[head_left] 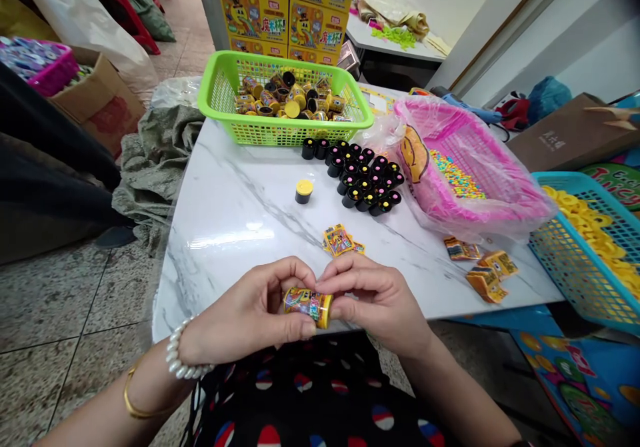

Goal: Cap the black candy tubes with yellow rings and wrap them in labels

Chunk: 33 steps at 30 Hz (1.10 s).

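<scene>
Between my two hands lies a small cup [306,305] on its side, wrapped in a colourful printed label, its yellow cap toward the right. My left hand [260,300] grips its body with thumb and fingers. Around the capped end close the fingertips of my right hand [373,297]. Just beyond my hands rests a small pile of printed labels [339,240]. Farther back, a black cup with a yellow lid [303,191] stands upright by itself. Several black cups [365,173] holding pink or yellow pieces are grouped to its right.
A green basket [295,133] of labelled cups stands at the back. On the right are a pink basket [440,210] lined with plastic, holding coloured beads [457,177], and a blue basket [580,283] of yellow lids. Folded label stacks [487,280] lie near the right edge. Someone's dark-clothed legs [45,167] are at left.
</scene>
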### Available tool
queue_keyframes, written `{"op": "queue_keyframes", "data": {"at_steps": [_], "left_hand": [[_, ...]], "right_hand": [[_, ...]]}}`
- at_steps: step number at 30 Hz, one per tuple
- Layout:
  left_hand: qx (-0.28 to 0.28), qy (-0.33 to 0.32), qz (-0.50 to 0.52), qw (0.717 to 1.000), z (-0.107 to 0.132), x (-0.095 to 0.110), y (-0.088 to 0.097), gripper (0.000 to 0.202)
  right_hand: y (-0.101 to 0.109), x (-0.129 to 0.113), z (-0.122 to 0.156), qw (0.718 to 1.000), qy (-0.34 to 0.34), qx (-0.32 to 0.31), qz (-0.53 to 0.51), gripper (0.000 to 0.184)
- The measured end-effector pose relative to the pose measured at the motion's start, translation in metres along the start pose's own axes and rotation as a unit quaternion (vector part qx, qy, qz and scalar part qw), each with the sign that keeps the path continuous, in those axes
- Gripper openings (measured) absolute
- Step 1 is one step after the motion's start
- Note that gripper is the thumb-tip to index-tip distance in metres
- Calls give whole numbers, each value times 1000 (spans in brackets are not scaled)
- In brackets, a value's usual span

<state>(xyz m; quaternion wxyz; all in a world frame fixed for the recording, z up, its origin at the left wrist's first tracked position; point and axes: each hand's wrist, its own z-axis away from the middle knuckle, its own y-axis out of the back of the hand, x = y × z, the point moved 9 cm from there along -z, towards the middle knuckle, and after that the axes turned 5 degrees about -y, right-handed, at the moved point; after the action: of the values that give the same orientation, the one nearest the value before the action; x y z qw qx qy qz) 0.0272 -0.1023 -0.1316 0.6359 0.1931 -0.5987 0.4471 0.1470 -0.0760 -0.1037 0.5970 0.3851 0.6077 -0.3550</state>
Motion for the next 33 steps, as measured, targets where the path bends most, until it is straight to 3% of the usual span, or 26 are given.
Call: {"op": "queue_keyframes", "data": {"at_steps": [3,7,10,13,16,18,20,24,28,31,33], "left_hand": [[-29,32,80,996,-1,-10,-9,29],[-33,49,104,993,-3,-15,-11,30],[-38,46,112,992,-4,-14,-11,35],[-5,22,93,995,-5,-11,-3,37],[39,-21,34,998,-3,-3,7,31],[20,-22,-42,999,-2,-1,4,23],[6,-18,-144,989,-2,3,3,19],[40,-64,-361,929,-5,30,6,29],[9,-138,-521,842,-8,38,5,29],[100,-228,-590,768,-4,44,21,61],[131,-257,-581,761,-3,42,27,67]], "right_hand": [[3,-14,3,995,74,36,49,19],[3,-4,2,997,41,39,56,17],[-1,3,2,1000,3,-8,11,47],[-1,5,3,1000,-14,-5,-16,67],[-7,-8,7,991,64,29,114,56],[-16,-19,10,965,145,43,214,52],[-24,-22,10,948,193,38,251,51],[-31,-22,3,935,232,3,269,37],[-25,-26,1,928,263,18,262,32],[-16,-23,-2,922,237,77,298,41],[-18,-14,-7,922,192,80,327,46]]}}
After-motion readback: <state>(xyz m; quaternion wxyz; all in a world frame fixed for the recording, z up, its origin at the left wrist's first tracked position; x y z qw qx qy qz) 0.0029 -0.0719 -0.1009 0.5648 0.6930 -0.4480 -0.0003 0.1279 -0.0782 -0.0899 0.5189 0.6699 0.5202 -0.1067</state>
